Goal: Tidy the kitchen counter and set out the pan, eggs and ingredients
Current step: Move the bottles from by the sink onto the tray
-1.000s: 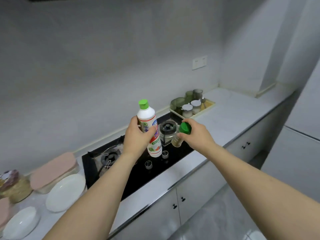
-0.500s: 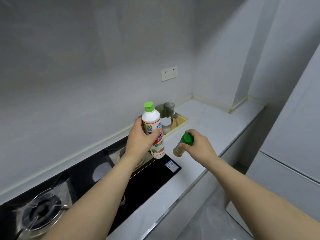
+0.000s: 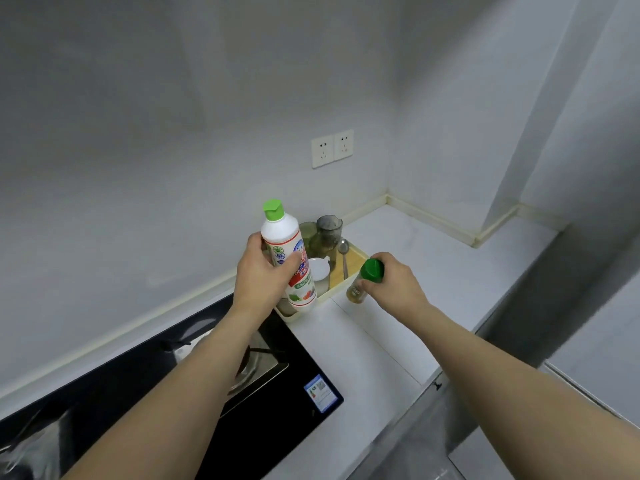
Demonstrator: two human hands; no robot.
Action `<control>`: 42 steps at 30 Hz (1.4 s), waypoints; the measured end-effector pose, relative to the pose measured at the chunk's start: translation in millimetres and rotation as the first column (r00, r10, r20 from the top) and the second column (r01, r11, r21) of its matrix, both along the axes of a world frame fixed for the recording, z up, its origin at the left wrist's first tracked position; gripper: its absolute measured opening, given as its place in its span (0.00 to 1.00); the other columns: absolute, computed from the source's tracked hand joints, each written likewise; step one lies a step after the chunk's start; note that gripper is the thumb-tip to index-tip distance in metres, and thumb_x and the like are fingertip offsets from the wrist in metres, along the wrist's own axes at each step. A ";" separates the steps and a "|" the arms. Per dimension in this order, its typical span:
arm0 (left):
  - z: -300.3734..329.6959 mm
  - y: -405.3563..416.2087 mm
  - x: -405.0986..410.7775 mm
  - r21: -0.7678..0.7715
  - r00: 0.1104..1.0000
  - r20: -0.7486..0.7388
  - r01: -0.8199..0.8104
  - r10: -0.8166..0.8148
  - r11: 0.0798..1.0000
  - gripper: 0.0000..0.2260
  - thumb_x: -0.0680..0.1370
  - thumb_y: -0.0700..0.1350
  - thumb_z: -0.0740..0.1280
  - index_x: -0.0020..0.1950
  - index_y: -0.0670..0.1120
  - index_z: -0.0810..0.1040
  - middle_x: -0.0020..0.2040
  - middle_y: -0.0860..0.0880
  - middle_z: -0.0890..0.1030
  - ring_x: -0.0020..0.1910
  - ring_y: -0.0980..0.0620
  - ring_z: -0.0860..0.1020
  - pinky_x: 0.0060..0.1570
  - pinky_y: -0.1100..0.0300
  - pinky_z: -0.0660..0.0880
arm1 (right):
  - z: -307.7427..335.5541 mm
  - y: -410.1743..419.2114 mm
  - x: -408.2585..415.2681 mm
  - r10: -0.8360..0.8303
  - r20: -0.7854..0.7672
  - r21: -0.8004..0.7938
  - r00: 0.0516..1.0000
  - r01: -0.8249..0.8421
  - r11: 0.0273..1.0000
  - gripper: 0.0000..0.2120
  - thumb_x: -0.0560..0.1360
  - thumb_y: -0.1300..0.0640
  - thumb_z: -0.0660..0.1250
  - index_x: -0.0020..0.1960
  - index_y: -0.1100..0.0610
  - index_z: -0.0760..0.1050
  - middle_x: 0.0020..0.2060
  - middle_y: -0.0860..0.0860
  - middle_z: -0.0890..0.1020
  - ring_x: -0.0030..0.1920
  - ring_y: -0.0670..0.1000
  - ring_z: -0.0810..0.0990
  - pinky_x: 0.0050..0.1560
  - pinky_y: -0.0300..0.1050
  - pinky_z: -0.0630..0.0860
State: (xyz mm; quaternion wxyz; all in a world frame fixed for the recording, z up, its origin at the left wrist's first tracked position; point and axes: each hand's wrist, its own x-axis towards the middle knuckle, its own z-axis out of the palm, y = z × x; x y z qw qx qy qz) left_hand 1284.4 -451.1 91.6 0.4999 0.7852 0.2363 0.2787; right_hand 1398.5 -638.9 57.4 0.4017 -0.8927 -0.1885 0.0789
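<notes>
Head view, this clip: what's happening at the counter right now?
A person stands at the counter with both hands full. The left hand grips a white bottle with a green cap, held upright above the tray. The right hand holds a small spice jar by its green lid, beside that tray.

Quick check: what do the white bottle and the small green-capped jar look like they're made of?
White bottle, held by the left hand: probably opaque glossy plastic with a printed label. Small jar, gripped by the right hand: clear glass or plastic, contents visible; cap matte green plastic.
</notes>
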 end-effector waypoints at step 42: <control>-38.3 -2.9 181.7 -0.053 0.901 -0.087 -0.431 0.426 0.901 0.20 0.73 0.47 0.73 0.62 0.49 0.71 0.50 0.61 0.78 0.46 0.69 0.77 0.38 0.75 0.74 | -146.8 115.6 225.9 0.491 -0.039 -0.238 0.870 -0.485 0.841 0.30 0.73 0.55 0.71 0.70 0.55 0.61 0.61 0.55 0.77 0.58 0.58 0.78 0.57 0.50 0.77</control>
